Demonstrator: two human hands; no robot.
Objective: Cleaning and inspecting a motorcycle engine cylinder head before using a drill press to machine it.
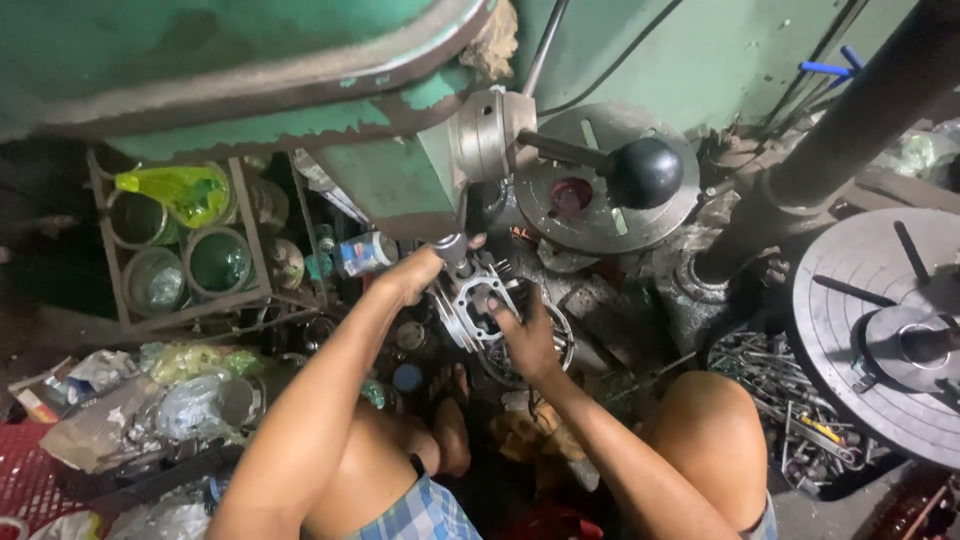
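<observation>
Here, left hand [415, 272] clenched on grey spindle [452, 250], right hand [528, 338] gripping half-hidden finned cylinder [478, 305].

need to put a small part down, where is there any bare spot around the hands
Little is bare. The flat face of the grey round plate at right, between its slots, is open, as is the disc behind the black knob. The floor around the left hand, right hand and finned cylinder is packed with parts; the scrap tray is full.
</observation>
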